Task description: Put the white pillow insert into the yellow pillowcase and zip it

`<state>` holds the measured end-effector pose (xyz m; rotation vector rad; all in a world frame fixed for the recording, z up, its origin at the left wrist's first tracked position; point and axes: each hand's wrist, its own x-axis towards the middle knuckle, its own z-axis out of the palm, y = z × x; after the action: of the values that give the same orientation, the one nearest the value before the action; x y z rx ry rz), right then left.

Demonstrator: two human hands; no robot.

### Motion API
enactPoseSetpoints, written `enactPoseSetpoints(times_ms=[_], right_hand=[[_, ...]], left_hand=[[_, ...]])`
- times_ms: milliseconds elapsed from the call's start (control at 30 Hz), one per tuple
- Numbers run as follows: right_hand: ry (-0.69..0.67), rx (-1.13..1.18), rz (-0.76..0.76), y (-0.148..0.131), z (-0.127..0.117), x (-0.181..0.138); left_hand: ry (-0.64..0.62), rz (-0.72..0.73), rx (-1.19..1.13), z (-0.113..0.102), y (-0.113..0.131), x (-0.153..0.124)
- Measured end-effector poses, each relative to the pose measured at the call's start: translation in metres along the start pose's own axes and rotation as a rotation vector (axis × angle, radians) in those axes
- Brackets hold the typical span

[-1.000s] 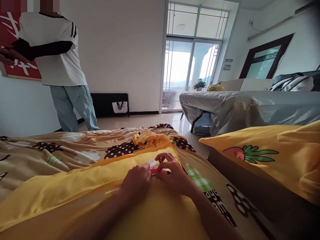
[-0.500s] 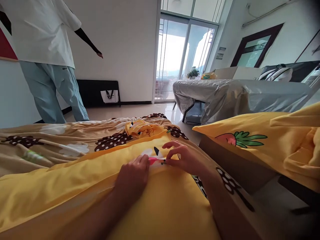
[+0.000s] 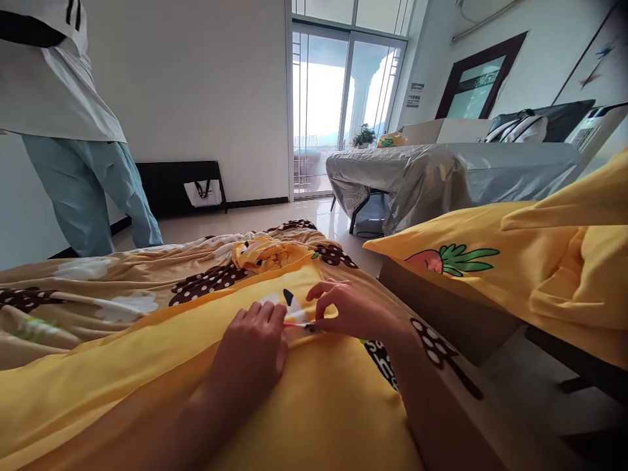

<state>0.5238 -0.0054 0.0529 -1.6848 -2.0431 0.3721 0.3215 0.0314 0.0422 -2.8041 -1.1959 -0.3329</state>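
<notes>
A yellow pillowcase (image 3: 318,405) with a printed figure lies over a tan patterned bedsheet (image 3: 98,294) in front of me. My left hand (image 3: 252,350) rests on the yellow cloth, fingers curled and pinching its edge by a red-and-white print. My right hand (image 3: 343,307) pinches the same edge just to the right, thumb and forefinger closed on what looks like a small zipper pull (image 3: 308,327). The two hands almost touch.
A second yellow pillow (image 3: 515,261) with a carrot print lies on a stand at the right. A grey-covered table (image 3: 441,176) stands behind it. Another person (image 3: 69,131) in a white shirt and pale trousers stands at the far left. A glass balcony door (image 3: 338,111) is at the back.
The view has tilted and drifted; both hands stay pinched on the pillowcase edge, moved slightly left. The other person has stepped further left and lowered an arm.
</notes>
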Motion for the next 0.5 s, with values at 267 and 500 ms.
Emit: enactPoseSetpoints(times_ms=[267,500], right_hand=[[0.010,0.011,-0.058,0.007,-0.001,-0.001],[0.078,-0.043,-0.074,0.000,0.009,0.004]], left_hand=[[-0.202,0.058,0.091,-0.002,0.041,0.040],[-0.115,-0.072,0.018,0.006,0.035,0.041]])
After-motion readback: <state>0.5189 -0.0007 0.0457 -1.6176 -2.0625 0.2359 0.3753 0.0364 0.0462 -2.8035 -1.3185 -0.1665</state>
